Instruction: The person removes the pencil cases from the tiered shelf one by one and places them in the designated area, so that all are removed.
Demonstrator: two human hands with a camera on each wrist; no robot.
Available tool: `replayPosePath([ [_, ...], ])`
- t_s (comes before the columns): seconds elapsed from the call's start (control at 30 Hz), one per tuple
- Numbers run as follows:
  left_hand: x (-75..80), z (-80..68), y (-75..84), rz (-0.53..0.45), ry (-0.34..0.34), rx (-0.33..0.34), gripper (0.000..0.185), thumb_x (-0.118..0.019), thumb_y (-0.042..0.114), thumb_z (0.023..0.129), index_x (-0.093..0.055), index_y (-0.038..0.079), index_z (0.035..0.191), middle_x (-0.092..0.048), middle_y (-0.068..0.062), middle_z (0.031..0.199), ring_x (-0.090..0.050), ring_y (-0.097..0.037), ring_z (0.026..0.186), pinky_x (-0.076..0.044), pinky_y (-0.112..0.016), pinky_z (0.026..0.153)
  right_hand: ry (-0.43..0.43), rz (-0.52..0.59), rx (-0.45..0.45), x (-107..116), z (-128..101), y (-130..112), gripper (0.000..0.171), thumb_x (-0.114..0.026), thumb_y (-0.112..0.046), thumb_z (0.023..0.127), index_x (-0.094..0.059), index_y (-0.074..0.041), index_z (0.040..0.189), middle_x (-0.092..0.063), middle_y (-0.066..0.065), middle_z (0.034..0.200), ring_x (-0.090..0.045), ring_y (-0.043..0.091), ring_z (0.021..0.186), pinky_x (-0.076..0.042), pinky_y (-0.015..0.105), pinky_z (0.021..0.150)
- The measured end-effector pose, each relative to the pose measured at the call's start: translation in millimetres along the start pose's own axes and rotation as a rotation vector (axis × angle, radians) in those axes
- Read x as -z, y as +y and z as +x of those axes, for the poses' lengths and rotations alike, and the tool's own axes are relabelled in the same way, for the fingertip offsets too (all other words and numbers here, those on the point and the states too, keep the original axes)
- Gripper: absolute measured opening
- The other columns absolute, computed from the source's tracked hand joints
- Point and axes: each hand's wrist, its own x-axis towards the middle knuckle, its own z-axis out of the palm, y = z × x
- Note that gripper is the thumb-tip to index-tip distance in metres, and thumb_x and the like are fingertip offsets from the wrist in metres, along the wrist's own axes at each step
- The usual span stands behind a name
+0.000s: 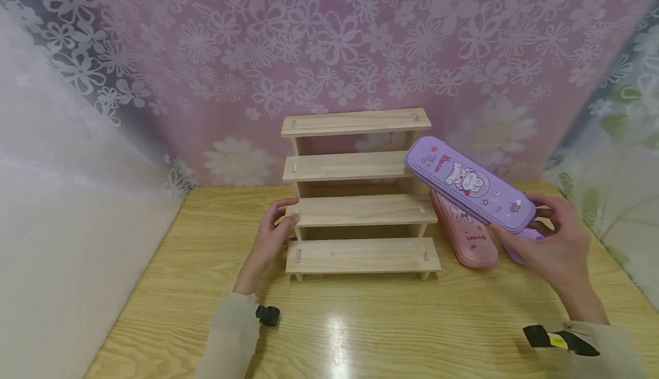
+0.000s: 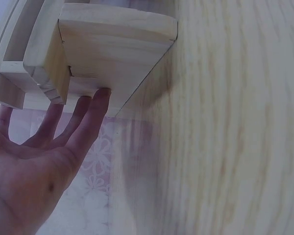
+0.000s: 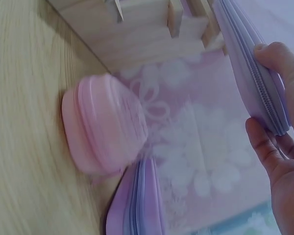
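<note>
A stepped wooden shelf point(image 1: 364, 211) with several tiers stands on the table. At its left end my left hand point(image 1: 273, 227) holds the edge of a lower tier, thumb at the front. In the left wrist view, fingers point(image 2: 90, 115) touch the shelf's side panel point(image 2: 112, 58). My right hand point(image 1: 556, 242) grips the near end of a purple zippered pencil case point(image 1: 471, 184) with a bunny print. That case is raised and tilted, its far end overlapping the shelf's right side in the head view. The right wrist view shows thumb and fingers pinching its zippered sides.
A pink pencil case point(image 1: 473, 244) lies on the table point(image 1: 329, 327) right of the shelf. Another purple case point(image 3: 137, 205) lies beside it, mostly hidden in the head view. A floral curtain point(image 1: 329, 42) hangs behind, with pale sheets at both sides.
</note>
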Motion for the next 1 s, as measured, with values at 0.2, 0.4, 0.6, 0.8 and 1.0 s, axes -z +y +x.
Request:
replayPosePath([
  [0.2,-0.2,-1.3,-0.1,0.002,-0.014,-0.003,0.037,-0.054,0.030,0.096,-0.050,0.021,0.132,-0.051,-0.011,0.127,-0.052,-0.029,0.109,-0.054,-0.050,0.072,0.083,-0.055,-0.097,18.4,-2.6,23.9,0.081,-0.082,0.019,0.048,-0.059,-0.008,0.121,-0.054,-0.003,0.114,-0.054,0.005,0.086,-0.048,0.003,0.069],
  [0.4,0.1,-1.9,0.1,-0.006,-0.022,-0.005,0.037,-0.054,0.029,0.097,-0.049,0.021,0.132,-0.051,-0.010,0.125,-0.052,-0.027,0.105,-0.052,-0.054,0.076,0.196,-0.126,-0.141,34.9,-3.3,47.6,0.083,-0.086,0.011,0.048,-0.058,-0.012,0.122,-0.056,-0.008,0.114,-0.055,0.000,0.083,-0.046,0.001,0.068],
  [0.6,0.5,-1.6,-0.6,-0.027,-0.023,0.000,0.036,-0.054,0.028,0.097,-0.049,0.021,0.132,-0.050,-0.012,0.123,-0.053,-0.028,0.104,-0.053,-0.054,0.077,0.265,-0.217,-0.215,49.8,-7.3,62.9,0.077,-0.089,-0.001,0.053,-0.058,-0.022,0.120,-0.051,-0.016,0.110,-0.050,-0.004,0.084,-0.041,-0.002,0.063],
  [0.8,0.9,-1.2,-1.2,-0.023,-0.024,-0.003,0.036,-0.054,0.028,0.097,-0.049,0.021,0.131,-0.050,-0.012,0.124,-0.053,-0.027,0.104,-0.053,-0.053,0.076,0.325,-0.325,-0.269,63.8,-12.3,82.8,0.075,-0.088,-0.013,0.058,-0.055,-0.023,0.124,-0.045,-0.025,0.099,-0.044,-0.009,0.072,-0.034,-0.002,0.056],
  [1.0,0.4,-1.6,-0.3,-0.027,-0.023,-0.003,0.036,-0.054,0.027,0.097,-0.049,0.020,0.132,-0.050,-0.012,0.123,-0.053,-0.028,0.105,-0.053,-0.053,0.077,0.256,-0.346,-0.508,80.0,-14.7,97.5,0.080,-0.084,-0.023,0.068,-0.040,-0.027,0.135,-0.033,-0.026,0.100,-0.040,-0.009,0.069,-0.034,0.001,0.051],
])
